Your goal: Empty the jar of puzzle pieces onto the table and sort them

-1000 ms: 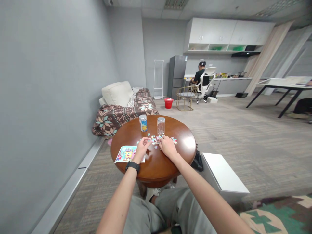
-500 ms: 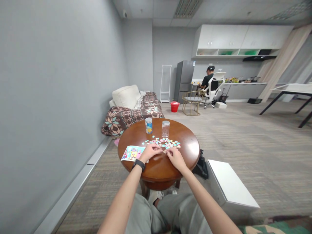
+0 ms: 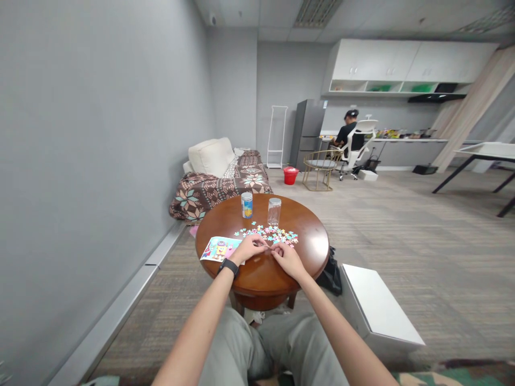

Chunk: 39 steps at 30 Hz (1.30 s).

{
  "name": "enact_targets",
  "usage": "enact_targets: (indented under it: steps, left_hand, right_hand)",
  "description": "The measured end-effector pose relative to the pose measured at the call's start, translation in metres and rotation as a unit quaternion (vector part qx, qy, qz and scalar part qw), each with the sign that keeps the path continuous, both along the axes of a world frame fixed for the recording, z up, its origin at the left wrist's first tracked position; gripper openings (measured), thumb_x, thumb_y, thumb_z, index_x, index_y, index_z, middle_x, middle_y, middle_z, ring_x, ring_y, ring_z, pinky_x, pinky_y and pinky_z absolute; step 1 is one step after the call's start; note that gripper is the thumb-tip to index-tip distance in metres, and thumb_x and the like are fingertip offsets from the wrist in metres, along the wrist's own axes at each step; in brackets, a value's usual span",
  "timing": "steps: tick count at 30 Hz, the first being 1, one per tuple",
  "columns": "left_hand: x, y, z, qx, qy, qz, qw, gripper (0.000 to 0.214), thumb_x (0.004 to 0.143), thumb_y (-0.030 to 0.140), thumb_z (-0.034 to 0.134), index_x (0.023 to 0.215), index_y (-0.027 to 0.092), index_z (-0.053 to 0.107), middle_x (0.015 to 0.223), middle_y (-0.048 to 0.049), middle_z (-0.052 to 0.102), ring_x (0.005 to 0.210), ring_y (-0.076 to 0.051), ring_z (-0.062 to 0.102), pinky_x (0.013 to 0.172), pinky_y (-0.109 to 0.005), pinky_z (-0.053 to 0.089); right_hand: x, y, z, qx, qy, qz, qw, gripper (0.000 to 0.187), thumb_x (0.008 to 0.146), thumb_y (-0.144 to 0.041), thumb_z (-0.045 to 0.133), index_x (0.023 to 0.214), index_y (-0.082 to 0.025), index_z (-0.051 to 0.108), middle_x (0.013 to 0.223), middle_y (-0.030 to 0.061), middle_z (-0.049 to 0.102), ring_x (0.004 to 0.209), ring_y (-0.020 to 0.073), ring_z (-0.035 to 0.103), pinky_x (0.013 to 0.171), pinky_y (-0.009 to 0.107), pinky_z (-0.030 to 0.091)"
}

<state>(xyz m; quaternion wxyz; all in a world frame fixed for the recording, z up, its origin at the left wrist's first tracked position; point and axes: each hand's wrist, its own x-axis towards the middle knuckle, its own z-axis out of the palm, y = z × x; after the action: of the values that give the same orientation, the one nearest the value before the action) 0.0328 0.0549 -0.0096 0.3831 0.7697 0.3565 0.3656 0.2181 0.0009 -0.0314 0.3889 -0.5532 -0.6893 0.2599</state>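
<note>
My left hand [image 3: 250,247], with a dark watch on its wrist, is closed in a pinch over the near part of the round wooden table [image 3: 257,273]. Its fingertips meet those of my right hand [image 3: 288,259], also pinched. Between them shows the thin edge of a small puzzle piece [image 3: 269,247], mostly hidden by the fingers. Just beyond lie many loose pastel puzzle pieces [image 3: 277,235] in a spread pile. A printed cartoon picture sheet [image 3: 219,249] lies flat to the left, partly under my left hand and wrist.
Behind the pile stand a clear jar with a silver lid [image 3: 274,213] and a blue-and-yellow labelled can [image 3: 247,206]. A white box [image 3: 382,300] and a black bag [image 3: 332,273] are on the floor at right. A covered sofa [image 3: 217,187] stands beyond the table; a person sits far back.
My hands have come together, right fingers moving slightly left to meet the left ones, with the small puzzle piece now between them. The view has shifted slightly.
</note>
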Motion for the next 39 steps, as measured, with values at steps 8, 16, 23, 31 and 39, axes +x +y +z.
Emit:
enact_targets:
  steps: [8, 16, 23, 31, 39]
  left_hand:
    - [0.000, -0.001, 0.003, -0.021, -0.020, 0.004, 1.000, 0.029, 0.073, 0.044, 0.072, 0.079, 0.016, 0.073, 0.083, -0.0064, 0.073, 0.081, -0.019, 0.064, 0.079, -0.030, 0.049]
    - [-0.001, -0.002, 0.003, -0.003, -0.003, -0.030, 1.000, 0.028, 0.073, 0.044, 0.075, 0.075, 0.016, 0.076, 0.080, -0.0070, 0.072, 0.080, -0.019, 0.064, 0.077, -0.030, 0.049]
    - [0.000, -0.001, 0.000, -0.046, -0.001, -0.025, 0.999, 0.028, 0.066, 0.039, 0.080, 0.078, 0.015, 0.073, 0.077, -0.0053, 0.071, 0.076, -0.018, 0.065, 0.075, -0.029, 0.051]
    - [0.001, 0.000, 0.001, -0.021, -0.064, 0.067, 0.996, 0.022, 0.070, 0.033, 0.074, 0.082, 0.015, 0.067, 0.078, -0.0031, 0.068, 0.074, -0.015, 0.062, 0.073, -0.028, 0.050]
    - [0.003, -0.006, 0.002, -0.021, 0.037, 0.004, 0.999, 0.014, 0.071, 0.028, 0.068, 0.075, 0.015, 0.072, 0.068, -0.0011, 0.067, 0.064, -0.014, 0.058, 0.063, -0.024, 0.043]
  right_hand:
    - [0.000, -0.003, 0.004, 0.004, -0.015, 0.001, 1.000, 0.019, 0.085, -0.032, 0.051, 0.092, -0.022, 0.065, 0.077, -0.0004, 0.065, 0.072, 0.0154, 0.058, 0.073, 0.028, 0.044]
    - [-0.001, -0.006, 0.012, -0.013, -0.035, -0.005, 0.999, 0.028, 0.088, -0.047, 0.051, 0.089, -0.023, 0.066, 0.079, -0.0003, 0.067, 0.071, 0.0158, 0.058, 0.066, 0.026, 0.040]
    - [-0.002, -0.003, 0.007, -0.014, -0.025, -0.017, 0.999, 0.018, 0.086, -0.033, 0.050, 0.088, -0.023, 0.065, 0.076, -0.0006, 0.066, 0.069, 0.0153, 0.058, 0.066, 0.026, 0.041]
    - [0.002, 0.001, 0.004, -0.003, 0.001, -0.023, 1.000, 0.023, 0.085, -0.035, 0.051, 0.087, -0.021, 0.069, 0.079, 0.0024, 0.068, 0.074, 0.0177, 0.060, 0.075, 0.030, 0.046]
    - [0.003, 0.002, 0.003, 0.003, -0.031, -0.006, 0.999, 0.024, 0.085, -0.032, 0.052, 0.092, -0.023, 0.074, 0.090, 0.0039, 0.070, 0.080, 0.0177, 0.060, 0.078, 0.030, 0.046]
